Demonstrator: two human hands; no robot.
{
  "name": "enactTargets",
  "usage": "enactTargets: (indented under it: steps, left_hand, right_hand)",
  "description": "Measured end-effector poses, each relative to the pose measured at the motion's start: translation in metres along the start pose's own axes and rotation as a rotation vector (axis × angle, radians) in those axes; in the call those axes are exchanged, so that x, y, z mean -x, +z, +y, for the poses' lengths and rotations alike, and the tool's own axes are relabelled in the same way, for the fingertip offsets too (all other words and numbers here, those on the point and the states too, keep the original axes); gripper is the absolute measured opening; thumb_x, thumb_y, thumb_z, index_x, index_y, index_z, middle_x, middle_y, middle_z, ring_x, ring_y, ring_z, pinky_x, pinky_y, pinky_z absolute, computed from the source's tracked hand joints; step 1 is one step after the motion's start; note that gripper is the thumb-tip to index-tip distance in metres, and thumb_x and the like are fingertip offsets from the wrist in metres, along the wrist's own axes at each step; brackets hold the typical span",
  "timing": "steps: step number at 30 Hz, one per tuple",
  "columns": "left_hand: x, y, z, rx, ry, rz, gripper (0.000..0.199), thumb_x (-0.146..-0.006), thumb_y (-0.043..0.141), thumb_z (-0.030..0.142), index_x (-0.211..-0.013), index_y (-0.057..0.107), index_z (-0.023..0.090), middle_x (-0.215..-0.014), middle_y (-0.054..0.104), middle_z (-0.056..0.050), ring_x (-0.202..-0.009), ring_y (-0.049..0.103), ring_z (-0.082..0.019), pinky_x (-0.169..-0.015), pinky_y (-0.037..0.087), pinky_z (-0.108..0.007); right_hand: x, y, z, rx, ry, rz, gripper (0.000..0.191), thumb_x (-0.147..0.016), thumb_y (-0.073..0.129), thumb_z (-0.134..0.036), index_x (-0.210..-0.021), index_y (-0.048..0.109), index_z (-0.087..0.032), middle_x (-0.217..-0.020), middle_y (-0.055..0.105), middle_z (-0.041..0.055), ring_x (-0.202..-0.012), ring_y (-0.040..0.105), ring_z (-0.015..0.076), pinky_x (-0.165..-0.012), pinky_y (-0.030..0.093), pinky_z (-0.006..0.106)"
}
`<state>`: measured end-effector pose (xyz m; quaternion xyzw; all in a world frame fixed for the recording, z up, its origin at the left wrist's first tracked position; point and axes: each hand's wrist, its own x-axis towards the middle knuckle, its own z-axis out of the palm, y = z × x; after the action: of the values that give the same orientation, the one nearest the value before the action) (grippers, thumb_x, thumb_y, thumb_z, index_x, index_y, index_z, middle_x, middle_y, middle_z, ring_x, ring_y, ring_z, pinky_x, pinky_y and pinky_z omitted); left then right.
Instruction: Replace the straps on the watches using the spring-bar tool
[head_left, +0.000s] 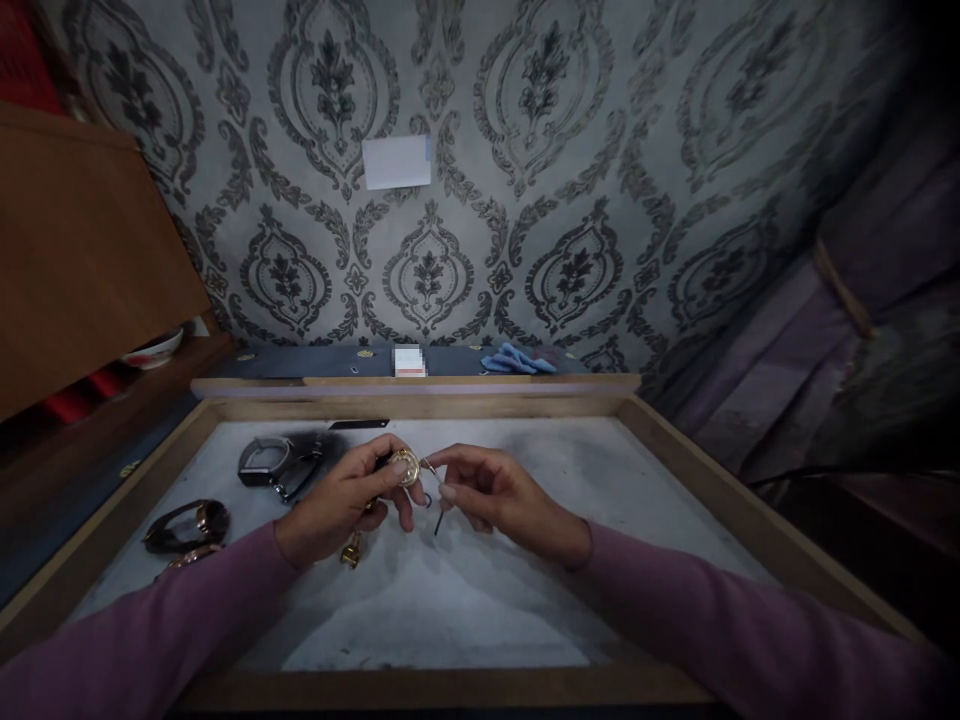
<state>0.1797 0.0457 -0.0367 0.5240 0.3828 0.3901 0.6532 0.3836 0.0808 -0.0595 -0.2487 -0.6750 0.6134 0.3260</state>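
Observation:
My left hand [349, 500] is closed round a gold watch [406, 467], its round face turned up between thumb and fingers. Part of its gold bracelet [350, 552] hangs below the palm. A thin tool [438, 522], silvery at the upper end and dark at the lower, is pinched in my right hand [499, 498]; its exact kind is unclear. The tool's upper end is close to the watch's right edge, but whether they touch I cannot tell. A small dark ring-like piece [427, 499] shows between the hands.
Several other watches lie at the left of the wood-framed tray, including a dark-strapped watch [187, 525] and a silver-grey watch [264, 460]. A black blade [358, 424] lies near the back rim [450, 405]. Beyond it are a blue cloth [517, 359] and a small box [409, 360].

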Motion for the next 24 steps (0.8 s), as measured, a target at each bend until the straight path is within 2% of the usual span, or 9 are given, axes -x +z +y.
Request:
enactTargets:
  steps: [3, 11, 20, 24]
  left_hand:
    - [0.001, -0.001, 0.0, 0.017, 0.003, 0.01, 0.033, -0.083, 0.068, 0.045, -0.084, 0.051, 0.017, -0.076, 0.062, -0.002, -0.056, 0.059, -0.008, -0.036, 0.012, -0.016]
    - [0.002, 0.0, 0.004, 0.071, -0.006, 0.012, 0.032, -0.082, 0.069, 0.044, -0.082, 0.052, 0.017, -0.074, 0.062, -0.003, -0.055, 0.057, -0.008, -0.037, 0.011, -0.016]
    - [0.002, 0.0, 0.002, 0.0, 0.02, 0.001, 0.037, -0.077, 0.073, 0.046, -0.084, 0.052, 0.017, -0.069, 0.062, -0.002, -0.052, 0.052, -0.007, -0.038, 0.013, -0.017]
    - [0.002, -0.001, 0.002, -0.029, 0.035, 0.006, 0.035, -0.08, 0.071, 0.045, -0.084, 0.052, 0.016, -0.069, 0.062, -0.001, -0.052, 0.05, -0.007, -0.039, 0.015, -0.017]
  right_hand:
    - [0.001, 0.0, -0.002, 0.016, 0.0, 0.0, 0.038, -0.083, 0.069, -0.038, -0.113, 0.064, -0.016, -0.067, 0.057, -0.0042, -0.042, 0.04, 0.0026, -0.039, 0.033, 0.017]
    - [0.001, 0.002, -0.008, 0.066, -0.043, -0.01, 0.039, -0.081, 0.069, -0.044, -0.107, 0.068, -0.015, -0.057, 0.044, -0.0076, -0.044, 0.035, 0.0039, -0.039, 0.025, 0.018]
    - [0.003, 0.002, -0.007, 0.091, -0.033, -0.027, 0.04, -0.083, 0.068, -0.044, -0.11, 0.068, -0.015, -0.057, 0.041, -0.0077, -0.047, 0.032, 0.0054, -0.044, 0.023, 0.021]
    - [0.004, 0.002, -0.011, 0.121, -0.037, -0.027, 0.041, -0.084, 0.067, -0.045, -0.111, 0.068, -0.014, -0.059, 0.039, -0.0069, -0.051, 0.032, 0.0065, -0.046, 0.023, 0.021]
